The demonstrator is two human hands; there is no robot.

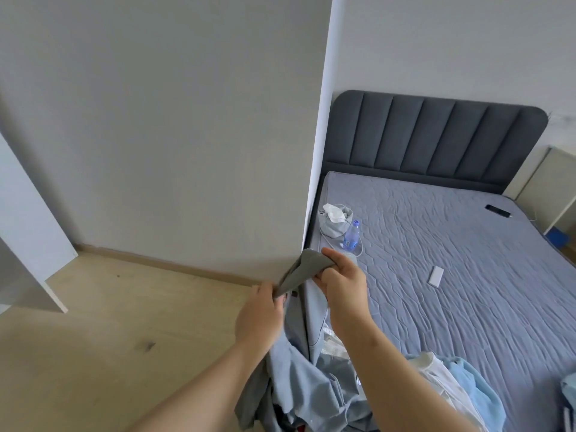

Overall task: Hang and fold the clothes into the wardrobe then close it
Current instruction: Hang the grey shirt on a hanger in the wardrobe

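Head view: task seems at early stage. Left hand (260, 310) and right hand (339, 275) both pinch top edge of grey-blue garment (296, 378) near centre of frame; rest of cloth hangs down toward 6 o'clock. Nothing on hanger, nothing folded yet. Pile of clothes (452, 388) waits on bed (467, 244) at 5 o'clock. White panel (34, 213) at 9 o'clock is maybe wardrobe (cannot tell for sure), inside not visible. Left to do, by my judgement: hang or fold this piece, then pile, then close wardrobe.

Grey wall (156, 120), wooden floor (93, 322), padded headboard (436, 135).
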